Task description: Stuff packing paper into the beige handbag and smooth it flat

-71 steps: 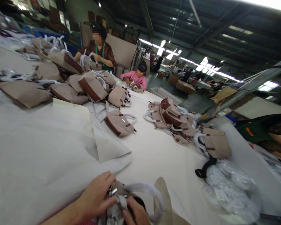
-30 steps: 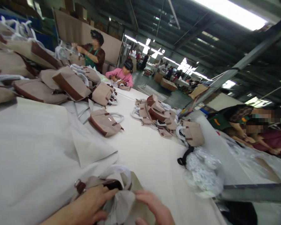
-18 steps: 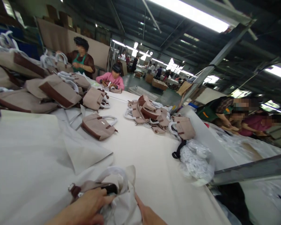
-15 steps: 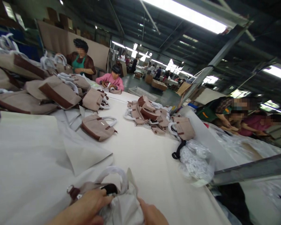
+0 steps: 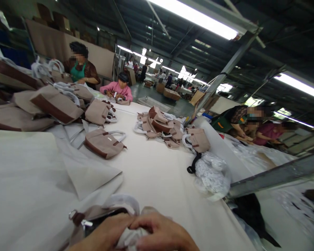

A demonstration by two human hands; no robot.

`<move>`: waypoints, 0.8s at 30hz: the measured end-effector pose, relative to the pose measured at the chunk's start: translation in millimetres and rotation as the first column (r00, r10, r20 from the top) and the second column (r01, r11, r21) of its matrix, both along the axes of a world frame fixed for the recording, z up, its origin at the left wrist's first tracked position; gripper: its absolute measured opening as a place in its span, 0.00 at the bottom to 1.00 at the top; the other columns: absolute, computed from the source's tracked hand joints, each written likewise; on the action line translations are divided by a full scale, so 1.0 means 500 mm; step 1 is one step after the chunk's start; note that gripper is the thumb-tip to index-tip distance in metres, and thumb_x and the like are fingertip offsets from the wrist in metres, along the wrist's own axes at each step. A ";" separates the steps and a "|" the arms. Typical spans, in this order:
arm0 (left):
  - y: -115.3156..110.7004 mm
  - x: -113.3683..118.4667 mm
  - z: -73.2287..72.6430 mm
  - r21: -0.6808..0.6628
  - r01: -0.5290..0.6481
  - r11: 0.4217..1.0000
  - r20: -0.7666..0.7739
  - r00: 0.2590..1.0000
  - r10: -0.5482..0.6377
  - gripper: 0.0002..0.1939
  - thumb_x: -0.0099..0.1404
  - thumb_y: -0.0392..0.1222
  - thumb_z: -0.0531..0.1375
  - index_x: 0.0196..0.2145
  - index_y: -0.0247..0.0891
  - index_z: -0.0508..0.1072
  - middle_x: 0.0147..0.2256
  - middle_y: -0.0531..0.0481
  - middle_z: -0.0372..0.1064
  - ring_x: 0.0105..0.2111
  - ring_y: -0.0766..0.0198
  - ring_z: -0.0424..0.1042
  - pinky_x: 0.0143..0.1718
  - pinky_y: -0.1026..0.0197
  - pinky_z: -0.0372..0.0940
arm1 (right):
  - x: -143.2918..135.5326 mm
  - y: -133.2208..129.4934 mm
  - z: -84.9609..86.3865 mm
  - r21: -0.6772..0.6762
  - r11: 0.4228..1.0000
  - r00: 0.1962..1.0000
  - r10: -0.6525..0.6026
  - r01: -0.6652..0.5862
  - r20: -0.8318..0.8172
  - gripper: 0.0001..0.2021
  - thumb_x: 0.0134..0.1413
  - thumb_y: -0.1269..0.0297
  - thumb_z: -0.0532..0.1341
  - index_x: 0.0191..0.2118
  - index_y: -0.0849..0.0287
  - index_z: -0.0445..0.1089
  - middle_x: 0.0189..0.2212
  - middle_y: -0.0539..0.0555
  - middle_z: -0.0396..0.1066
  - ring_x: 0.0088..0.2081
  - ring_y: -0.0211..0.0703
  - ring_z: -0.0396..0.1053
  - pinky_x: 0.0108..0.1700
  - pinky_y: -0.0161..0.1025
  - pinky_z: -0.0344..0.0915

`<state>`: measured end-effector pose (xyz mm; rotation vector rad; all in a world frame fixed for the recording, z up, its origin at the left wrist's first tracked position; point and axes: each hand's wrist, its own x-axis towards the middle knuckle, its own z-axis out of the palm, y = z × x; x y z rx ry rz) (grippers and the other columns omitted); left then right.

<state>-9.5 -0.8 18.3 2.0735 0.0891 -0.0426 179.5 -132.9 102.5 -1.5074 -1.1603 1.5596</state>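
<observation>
At the bottom edge a beige handbag [image 5: 94, 214] with brown trim and a white wrapped handle lies on the white table [image 5: 157, 174]. My left hand [image 5: 104, 235] rests on the bag's open top and grips crumpled white paper [image 5: 128, 238] there. My right hand [image 5: 164, 233] lies over the same paper from the right, fingers curled on it. Both hands touch each other above the bag's mouth. A metal ring [image 5: 72, 214] shows at the bag's left end.
One handbag [image 5: 104, 143] lies mid-table, a pile of handbags [image 5: 164, 127] further right, more stacked at left [image 5: 49, 103]. A clear bag of white items [image 5: 211, 174] sits at the right edge. White sheets [image 5: 42, 174] cover the left. Several people work around the table.
My right hand has moved left onto the paper and now meets my left hand over the bag's mouth. The view has shifted slightly right.
</observation>
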 end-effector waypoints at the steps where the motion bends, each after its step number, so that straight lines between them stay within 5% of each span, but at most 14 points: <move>1: 0.002 0.000 -0.008 -0.057 -0.071 0.996 -0.005 0.997 0.071 0.25 0.62 0.49 0.61 0.57 0.48 0.73 0.58 0.45 0.73 0.57 0.44 0.70 0.63 0.47 0.63 | 0.025 -0.018 0.001 0.000 0.993 0.993 -0.115 0.115 -0.016 0.24 0.49 0.49 0.67 0.50 0.56 0.79 0.47 0.58 0.79 0.51 0.55 0.74 0.57 0.49 0.68; 3: 0.006 0.000 -0.024 -0.195 -0.211 0.958 -0.021 0.977 0.211 0.22 0.59 0.49 0.62 0.52 0.48 0.76 0.54 0.47 0.75 0.54 0.45 0.71 0.62 0.48 0.63 | 0.069 -0.066 -0.013 0.019 0.929 0.929 -0.371 0.371 -0.007 0.37 0.48 0.43 0.68 0.62 0.54 0.69 0.61 0.65 0.70 0.62 0.59 0.68 0.58 0.51 0.66; 4: 0.006 0.001 -0.031 -0.270 -0.265 0.925 -0.031 0.963 0.267 0.21 0.58 0.49 0.62 0.50 0.47 0.77 0.52 0.48 0.76 0.52 0.46 0.72 0.61 0.49 0.64 | 0.082 -0.090 -0.026 0.024 0.907 0.907 -0.420 0.420 -0.002 0.48 0.46 0.39 0.68 0.71 0.51 0.55 0.71 0.66 0.55 0.68 0.61 0.59 0.59 0.53 0.66; 6: 0.005 0.006 -0.038 -0.392 -0.291 0.873 -0.036 0.953 0.301 0.18 0.57 0.49 0.63 0.46 0.48 0.79 0.46 0.52 0.78 0.47 0.50 0.73 0.57 0.51 0.65 | 0.085 -0.125 -0.060 -0.022 0.927 0.926 -0.374 0.375 0.042 0.70 0.38 0.40 0.73 0.75 0.51 0.25 0.76 0.67 0.30 0.74 0.62 0.47 0.63 0.57 0.62; 8: 0.006 0.011 -0.036 -0.456 -0.257 0.852 -0.041 0.963 0.268 0.19 0.57 0.49 0.63 0.47 0.50 0.78 0.45 0.55 0.78 0.46 0.51 0.73 0.56 0.53 0.66 | 0.059 -0.130 -0.094 -0.086 0.949 0.953 -0.299 0.303 0.052 0.80 0.30 0.50 0.78 0.71 0.58 0.11 0.76 0.71 0.30 0.74 0.59 0.47 0.67 0.56 0.55; 9: 0.008 0.012 -0.032 -0.463 -0.236 0.854 -0.054 0.970 0.238 0.22 0.56 0.50 0.62 0.48 0.50 0.77 0.46 0.55 0.77 0.46 0.51 0.73 0.56 0.54 0.66 | 0.039 -0.121 -0.108 -0.098 0.942 0.947 -0.320 0.321 0.031 0.80 0.29 0.55 0.78 0.72 0.60 0.13 0.75 0.72 0.40 0.72 0.58 0.51 0.68 0.54 0.54; 11: 0.018 0.006 -0.018 -0.407 -0.232 0.883 -0.126 0.972 0.197 0.27 0.53 0.50 0.61 0.52 0.48 0.75 0.50 0.51 0.76 0.50 0.48 0.73 0.58 0.53 0.65 | -0.003 -0.088 -0.122 -0.079 0.884 0.884 -0.465 0.460 -0.044 0.67 0.28 0.59 0.77 0.73 0.62 0.40 0.64 0.67 0.66 0.61 0.57 0.67 0.62 0.49 0.62; 13: 0.033 -0.007 0.003 -0.273 -0.288 0.918 -0.220 0.948 0.232 0.36 0.49 0.49 0.61 0.58 0.45 0.71 0.56 0.47 0.73 0.58 0.43 0.68 0.63 0.49 0.60 | -0.041 -0.048 -0.113 -0.031 0.810 0.808 -0.586 0.586 -0.050 0.38 0.32 0.57 0.76 0.53 0.62 0.69 0.41 0.54 0.78 0.40 0.47 0.73 0.44 0.40 0.67; 14: 0.039 -0.014 0.016 -0.210 -0.318 0.925 -0.242 0.933 0.266 0.41 0.46 0.47 0.62 0.61 0.45 0.68 0.59 0.45 0.70 0.61 0.42 0.65 0.65 0.47 0.57 | -0.057 -0.029 -0.100 0.010 0.799 0.799 -0.601 0.601 0.006 0.25 0.35 0.55 0.75 0.40 0.60 0.71 0.32 0.49 0.75 0.33 0.42 0.68 0.36 0.37 0.63; 16: 0.045 -0.024 0.042 -0.150 -0.346 0.926 -0.215 0.926 0.311 0.47 0.43 0.43 0.64 0.63 0.45 0.64 0.61 0.46 0.68 0.63 0.42 0.62 0.66 0.46 0.57 | -0.082 0.005 -0.064 0.102 0.818 0.797 -0.575 0.567 0.183 0.15 0.43 0.56 0.71 0.29 0.57 0.66 0.24 0.45 0.68 0.28 0.38 0.62 0.30 0.36 0.54; 19: 0.038 -0.026 0.064 -0.152 -0.324 0.934 -0.071 0.946 0.316 0.36 0.48 0.44 0.67 0.57 0.45 0.72 0.54 0.49 0.75 0.51 0.48 0.72 0.57 0.51 0.68 | -0.098 0.039 -0.011 0.206 0.887 0.836 -0.459 0.413 0.301 0.09 0.46 0.65 0.66 0.35 0.56 0.69 0.28 0.46 0.72 0.30 0.38 0.66 0.32 0.36 0.55; 22: 0.045 -0.029 0.047 -0.211 -0.333 0.919 -0.049 0.943 0.331 0.21 0.59 0.51 0.65 0.49 0.44 0.77 0.46 0.50 0.79 0.43 0.52 0.75 0.53 0.53 0.70 | -0.073 0.044 0.011 0.145 0.953 0.963 -0.260 0.267 -0.066 0.29 0.40 0.64 0.70 0.52 0.53 0.66 0.41 0.49 0.76 0.36 0.40 0.72 0.35 0.34 0.64; 24: 0.066 -0.037 0.024 -0.297 -0.362 0.883 -0.100 0.932 0.349 0.21 0.60 0.57 0.65 0.46 0.41 0.77 0.42 0.49 0.80 0.43 0.50 0.75 0.53 0.52 0.70 | -0.043 0.024 -0.001 0.049 0.946 0.928 -0.302 0.320 -0.219 0.24 0.47 0.54 0.68 0.50 0.55 0.67 0.45 0.53 0.76 0.34 0.38 0.73 0.31 0.33 0.66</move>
